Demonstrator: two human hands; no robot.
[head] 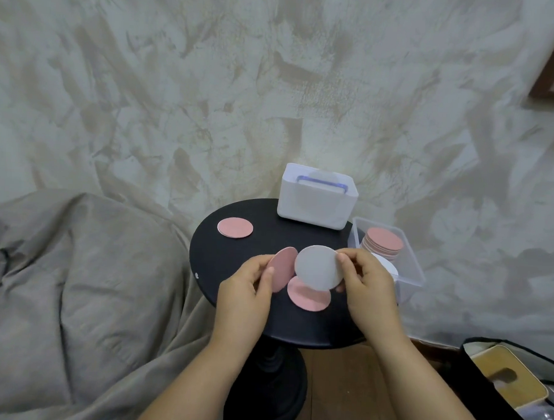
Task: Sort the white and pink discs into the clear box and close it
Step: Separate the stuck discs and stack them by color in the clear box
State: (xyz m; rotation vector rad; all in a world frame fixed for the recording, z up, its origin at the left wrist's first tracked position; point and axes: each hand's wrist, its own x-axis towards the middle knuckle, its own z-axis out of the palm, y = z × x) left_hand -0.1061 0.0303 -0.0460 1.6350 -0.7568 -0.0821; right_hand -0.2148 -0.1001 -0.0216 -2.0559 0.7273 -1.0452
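My left hand [250,288] holds a pink disc [282,268] by its edge above the round black table [235,255]. My right hand [366,285] pinches a white disc [319,267] right beside it, the two discs overlapping slightly. Below them a pink disc [308,295] lies flat on the table, and another pink disc [235,227] lies at the table's far left. The clear box [410,263] stands open at the table's right edge with a stack of pink discs [384,241] and a white disc [387,265] inside.
A white container [315,200] with a blue-handled lid inside stands at the back of the table against the wall. A grey blanket [76,280] lies on the left. A black bag [515,388] sits on the wooden floor at the lower right.
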